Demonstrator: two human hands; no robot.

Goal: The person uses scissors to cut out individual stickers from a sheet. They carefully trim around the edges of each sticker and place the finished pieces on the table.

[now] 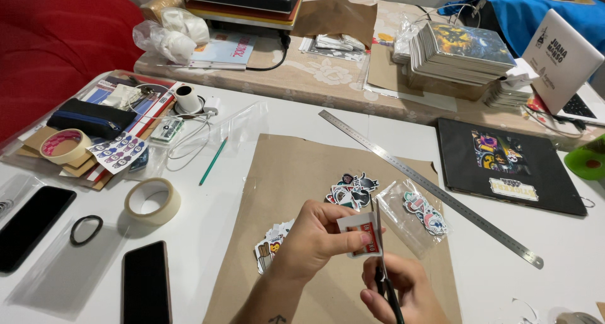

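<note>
My left hand (315, 239) pinches a small white and red sticker sheet (364, 234) above a brown paper sheet (296, 173). My right hand (403, 292) grips black scissors (386, 289) whose blades point up along the sticker's right edge. Loose cut stickers (353, 190) lie just beyond my hands, more stickers (272, 245) sit to the left of my wrist, and a clear bag of stickers (421, 212) rests to the right.
A long metal ruler (435, 186) runs diagonally on the right. Tape rolls (152, 201), two dark phones (146, 283), a black hair tie (86, 229) and a green pencil (213, 162) lie left. A black folder (504, 166), stacked booklets (460, 53) and a laptop (564, 62) stand at back right.
</note>
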